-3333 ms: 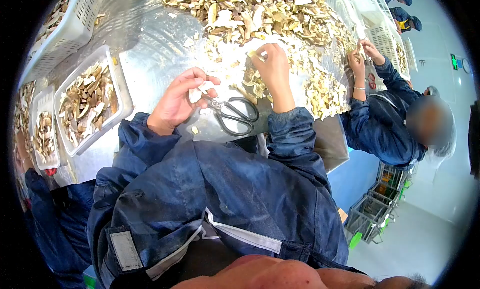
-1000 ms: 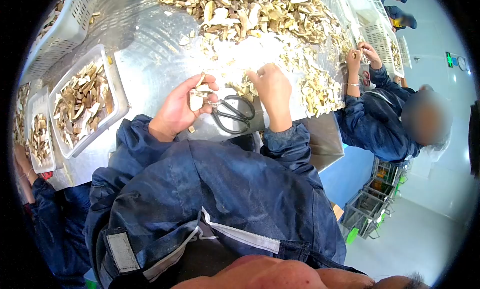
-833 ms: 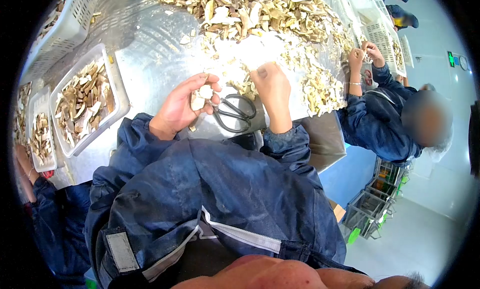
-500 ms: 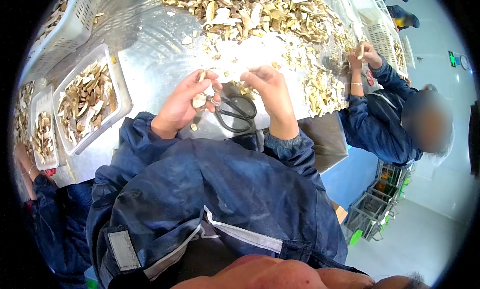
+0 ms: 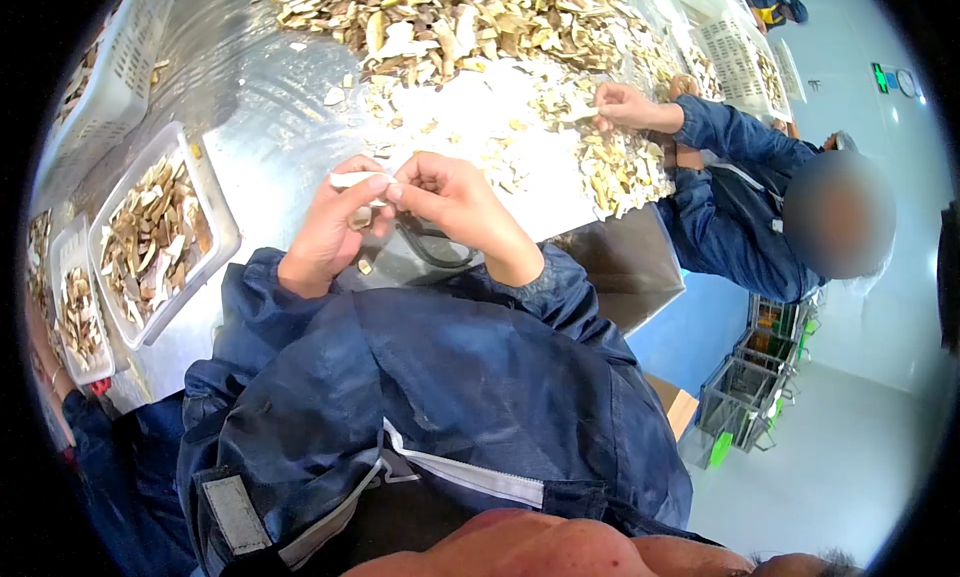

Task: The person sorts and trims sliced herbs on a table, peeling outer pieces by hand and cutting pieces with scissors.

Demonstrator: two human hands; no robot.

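Toward ten o'clock, over a bright metal counter point(image 5: 265, 172), we see a pale slice point(image 5: 352, 179) in the left hand point(image 5: 328, 222) – its grip pinching thumb to fingers. Close at the slice's end are the right hand's point(image 5: 455, 199) fingertips; whether they pinch it, we cannot tell. We judge the step to be two-handed handling of one slice; the next move calls for a steady hold near the black handle loop point(image 5: 432, 249). At two o'clock glows a green sign point(image 5: 880, 78) – no lettering or brand we can read.

Blk handle point(image 5: 421, 251) part-hid by R hand point(image 5: 455, 199) (far end unclear) | slice pile point(image 5: 480, 29) cut off, top edge
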